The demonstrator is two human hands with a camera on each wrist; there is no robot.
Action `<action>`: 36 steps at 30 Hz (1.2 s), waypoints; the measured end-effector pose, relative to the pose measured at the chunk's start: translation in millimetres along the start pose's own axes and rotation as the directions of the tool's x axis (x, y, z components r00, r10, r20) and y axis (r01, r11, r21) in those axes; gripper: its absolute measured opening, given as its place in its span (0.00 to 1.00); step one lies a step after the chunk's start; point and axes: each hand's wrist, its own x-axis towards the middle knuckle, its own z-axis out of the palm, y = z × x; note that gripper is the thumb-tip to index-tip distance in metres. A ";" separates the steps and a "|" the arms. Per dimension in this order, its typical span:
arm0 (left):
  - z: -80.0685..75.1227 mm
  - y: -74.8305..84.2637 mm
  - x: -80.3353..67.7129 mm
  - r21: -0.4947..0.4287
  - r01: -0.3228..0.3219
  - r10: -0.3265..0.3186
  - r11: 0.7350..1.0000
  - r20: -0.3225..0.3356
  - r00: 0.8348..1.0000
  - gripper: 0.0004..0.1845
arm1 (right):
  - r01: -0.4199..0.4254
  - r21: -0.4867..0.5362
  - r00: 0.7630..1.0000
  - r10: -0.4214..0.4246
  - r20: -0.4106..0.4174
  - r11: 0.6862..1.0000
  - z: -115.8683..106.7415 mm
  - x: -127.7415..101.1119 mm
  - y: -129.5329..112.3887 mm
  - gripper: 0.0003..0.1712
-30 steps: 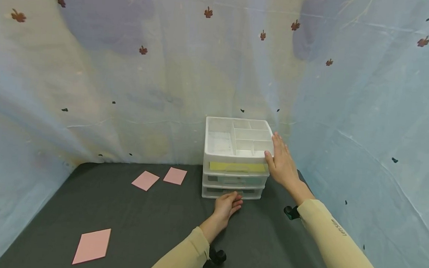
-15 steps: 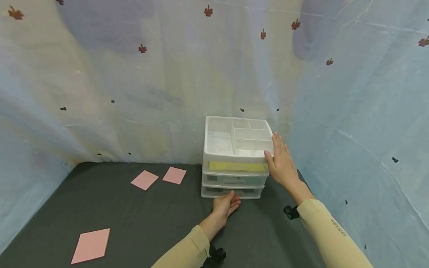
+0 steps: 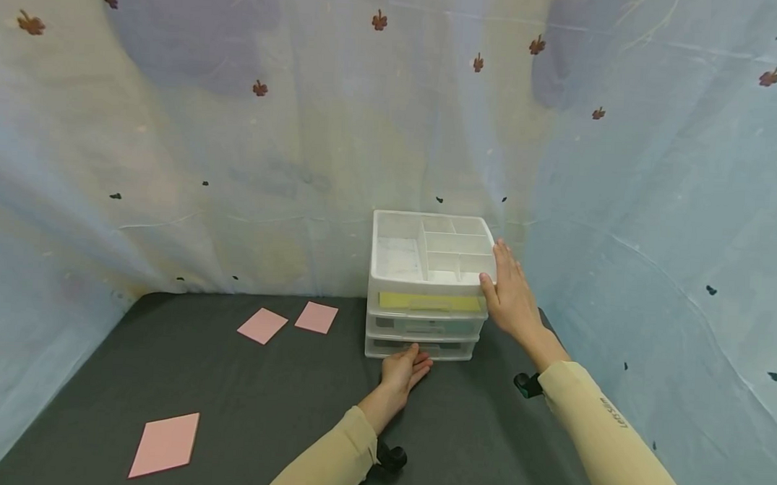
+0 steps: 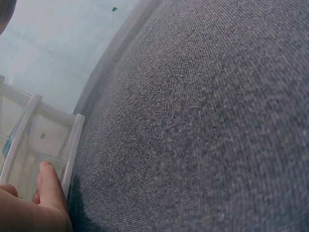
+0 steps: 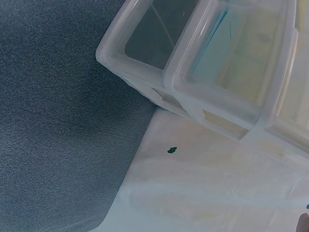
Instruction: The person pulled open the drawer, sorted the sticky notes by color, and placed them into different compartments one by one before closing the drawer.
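Left hand point(image 3: 404, 367) has edged closer, fingers point(image 4: 48, 181) loosely curled against bottom drawer point(image 3: 419, 347). Right hand point(image 3: 508, 295) unchanged, fingers straight, flat on drawer unit point(image 3: 426, 269) corner.

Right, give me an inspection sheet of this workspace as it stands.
Surface: dark grey cloth-covered table.
Job's things: white plastic drawer unit with three drawers and a divided tray on top; the top drawer shows something yellow, and all drawers look pushed in.
Clutter: three pink cards lying flat to the left of the unit.
Hands: left hand at the bottom drawer front, fingertips touching it; right hand flat against the unit's upper right corner.
Cables: nothing seen.
Surroundings: pale sheer curtain with small leaf prints behind and at both sides.
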 end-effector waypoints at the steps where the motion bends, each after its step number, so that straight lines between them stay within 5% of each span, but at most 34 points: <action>1: 0.0 0.3 0.0 -0.002 -0.001 0.001 1.000 0.002 1.000 0.26 | 0.001 0.000 1.000 -0.001 -0.002 1.000 -0.1 0.1 0.1 0.39; 36: -9.2 -1.4 -35.4 0.047 0.063 -0.066 0.997 0.068 0.995 0.28 | -0.002 -0.015 1.000 0.002 0.009 1.000 -0.7 0.0 0.7 0.39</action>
